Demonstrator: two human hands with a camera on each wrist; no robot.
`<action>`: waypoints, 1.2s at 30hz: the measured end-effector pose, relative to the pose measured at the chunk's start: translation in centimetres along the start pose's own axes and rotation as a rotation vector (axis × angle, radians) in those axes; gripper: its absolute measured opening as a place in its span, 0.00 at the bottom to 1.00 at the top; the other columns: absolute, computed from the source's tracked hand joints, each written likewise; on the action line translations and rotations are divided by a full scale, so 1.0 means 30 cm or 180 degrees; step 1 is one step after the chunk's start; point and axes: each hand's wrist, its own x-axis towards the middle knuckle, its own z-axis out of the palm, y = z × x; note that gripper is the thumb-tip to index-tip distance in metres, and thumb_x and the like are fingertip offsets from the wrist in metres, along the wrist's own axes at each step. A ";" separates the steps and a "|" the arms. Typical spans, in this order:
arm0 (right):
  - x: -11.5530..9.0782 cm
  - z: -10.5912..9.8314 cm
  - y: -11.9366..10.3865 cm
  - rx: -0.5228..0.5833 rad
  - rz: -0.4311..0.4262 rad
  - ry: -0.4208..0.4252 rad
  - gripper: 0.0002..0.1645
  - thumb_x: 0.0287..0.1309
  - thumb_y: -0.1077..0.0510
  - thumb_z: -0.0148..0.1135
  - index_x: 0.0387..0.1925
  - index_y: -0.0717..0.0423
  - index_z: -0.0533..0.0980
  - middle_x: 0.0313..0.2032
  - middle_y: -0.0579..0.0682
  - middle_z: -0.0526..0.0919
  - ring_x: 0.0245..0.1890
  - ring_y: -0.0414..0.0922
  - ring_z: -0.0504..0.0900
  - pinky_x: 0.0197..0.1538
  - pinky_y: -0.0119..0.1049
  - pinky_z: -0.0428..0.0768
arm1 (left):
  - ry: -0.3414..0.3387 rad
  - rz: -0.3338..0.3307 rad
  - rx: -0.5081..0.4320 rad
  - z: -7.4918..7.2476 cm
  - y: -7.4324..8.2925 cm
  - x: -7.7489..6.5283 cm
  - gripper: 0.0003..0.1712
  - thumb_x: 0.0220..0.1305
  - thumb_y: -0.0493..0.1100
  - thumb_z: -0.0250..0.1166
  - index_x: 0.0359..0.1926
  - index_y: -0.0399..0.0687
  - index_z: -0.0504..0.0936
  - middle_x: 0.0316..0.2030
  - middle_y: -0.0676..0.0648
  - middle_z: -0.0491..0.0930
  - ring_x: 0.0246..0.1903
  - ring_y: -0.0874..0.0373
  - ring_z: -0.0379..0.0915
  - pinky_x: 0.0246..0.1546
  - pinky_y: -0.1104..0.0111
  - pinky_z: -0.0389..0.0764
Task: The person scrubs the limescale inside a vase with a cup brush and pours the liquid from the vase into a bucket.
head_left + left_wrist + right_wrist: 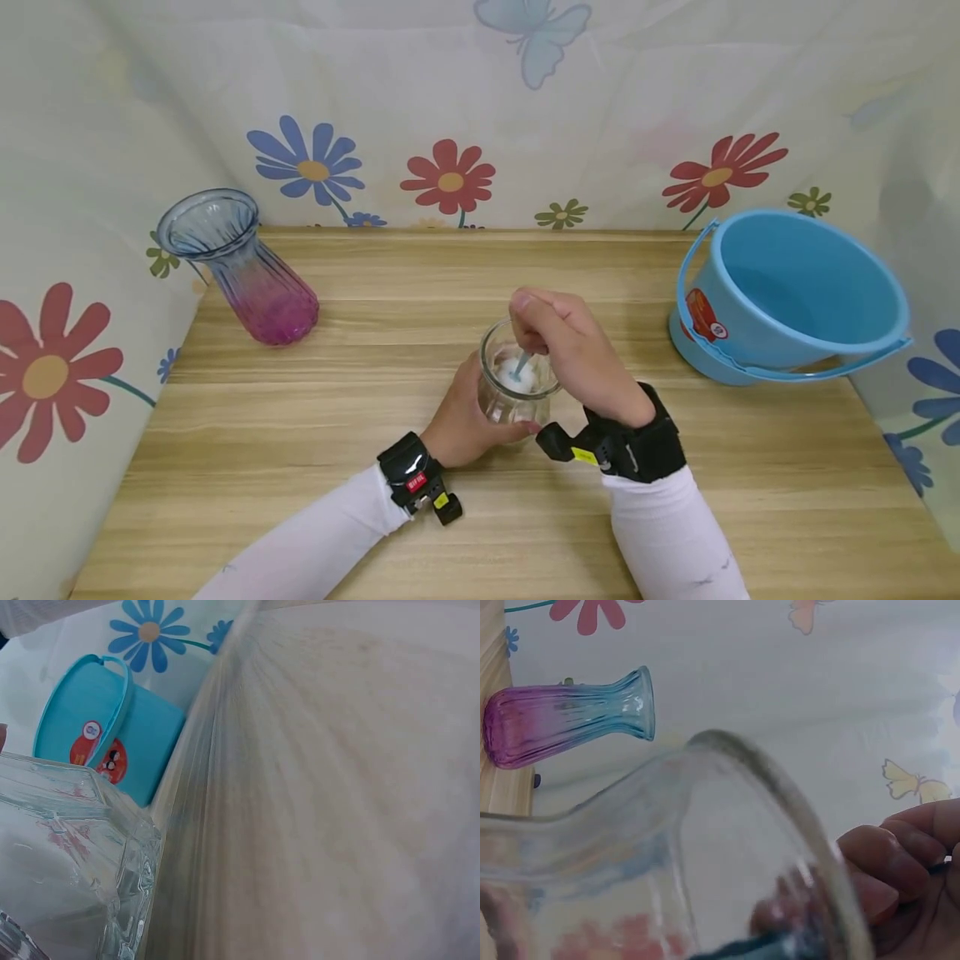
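Observation:
A clear glass vase (pixel 512 408) stands on the table in the middle of the head view, its round mouth facing up. My left hand (pixel 461 421) grips its side, thumb across the front. Above the rim, my right hand (pixel 568 346) holds a brush (pixel 521 367) with a thin blue stem; its white head is down inside the glass. Faceted walls of the vase (pixel 67 832) fill the lower left of the left wrist view. In the right wrist view, curled fingers (pixel 885 862) appear beyond the rim; the handle's top is mostly hidden in the hand.
A ribbed blue-to-pink glass vase (pixel 262 283) stands at the back left. At the right is a light blue bucket (pixel 738 333) with its handle lowered towards the front. The wooden table (pixel 360 375) meets a flower-patterned cloth (pixel 390 75) at the back and sides.

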 end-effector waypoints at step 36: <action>-0.013 0.048 -0.020 0.0065 -0.0085 -0.0087 0.26 0.78 0.59 0.39 0.18 0.60 0.60 0.20 0.51 0.57 0.22 0.49 0.57 0.32 0.37 0.60 | 0.0016 0.0169 0.0097 0.007 -0.015 0.006 0.59 0.46 0.56 0.84 0.74 0.73 0.58 0.63 0.59 0.72 0.60 0.62 0.74 0.62 0.61 0.79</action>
